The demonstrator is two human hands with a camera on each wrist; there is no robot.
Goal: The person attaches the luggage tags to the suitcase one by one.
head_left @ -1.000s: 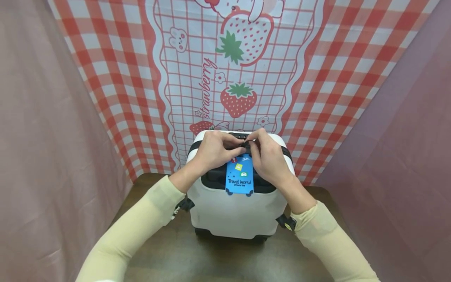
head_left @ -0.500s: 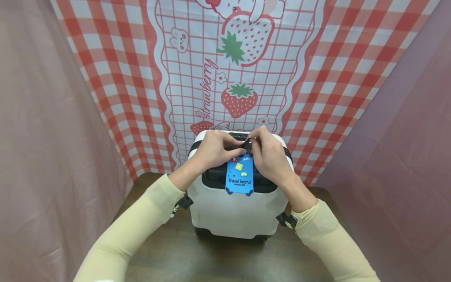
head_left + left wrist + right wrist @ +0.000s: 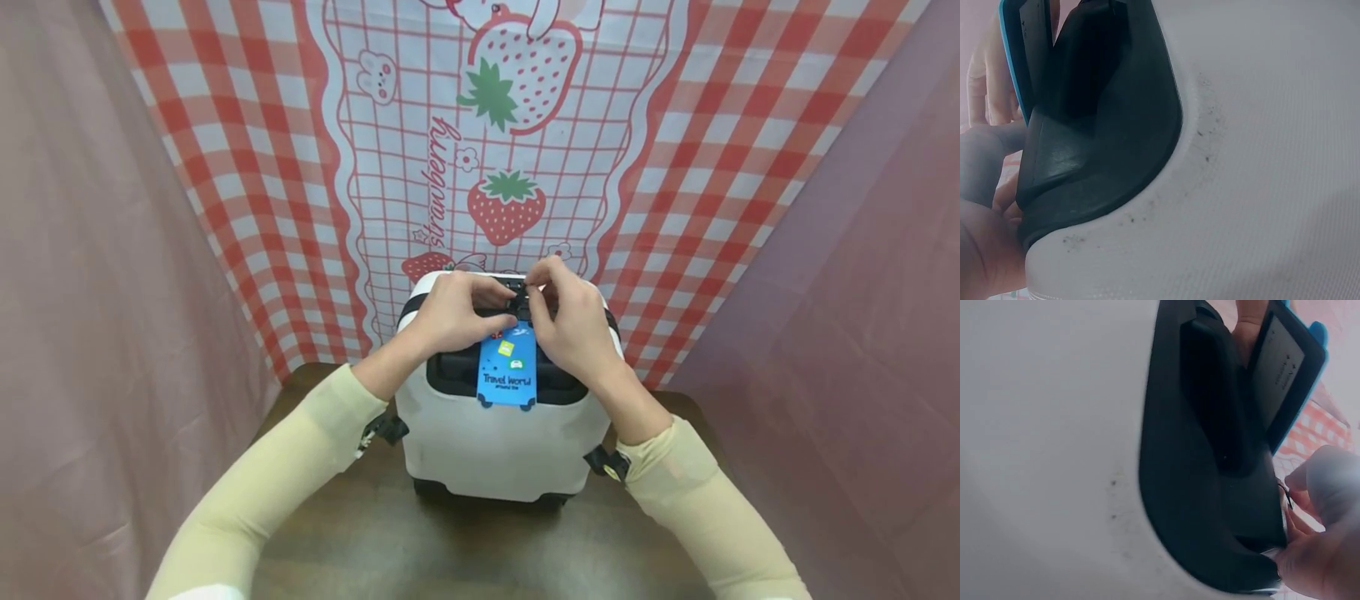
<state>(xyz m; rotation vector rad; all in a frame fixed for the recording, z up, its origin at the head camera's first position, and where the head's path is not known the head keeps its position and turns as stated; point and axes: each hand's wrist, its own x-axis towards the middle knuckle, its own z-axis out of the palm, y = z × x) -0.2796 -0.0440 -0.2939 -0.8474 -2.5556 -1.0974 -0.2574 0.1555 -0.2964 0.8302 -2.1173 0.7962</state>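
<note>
A blue luggage tag (image 3: 507,367) printed "Travel World" hangs over the black handle recess (image 3: 453,373) of a white suitcase (image 3: 498,450). Its short black strap (image 3: 520,302) is at the suitcase's top handle. My left hand (image 3: 454,312) holds the strap from the left, thumb by the tag's upper edge and fingers above. From the right, my right hand (image 3: 572,321) pinches the strap with thumb and index finger. The right wrist view shows a black strap loop (image 3: 1286,494) by the right fingertips and the tag's white label side (image 3: 1279,369). Exact fingertip contact is partly hidden.
The suitcase stands upright on a brown wooden table (image 3: 420,550). Behind it hangs a red-and-white checked strawberry cloth (image 3: 510,150). Pink curtains (image 3: 112,292) enclose both sides. A black combination lock (image 3: 513,284) sits on the suitcase's top.
My right fingertips have shifted slightly up and back with the strap. The gap between my left thumb and fingers has widened a little. The suitcase stays put; the head view shifts slightly.
</note>
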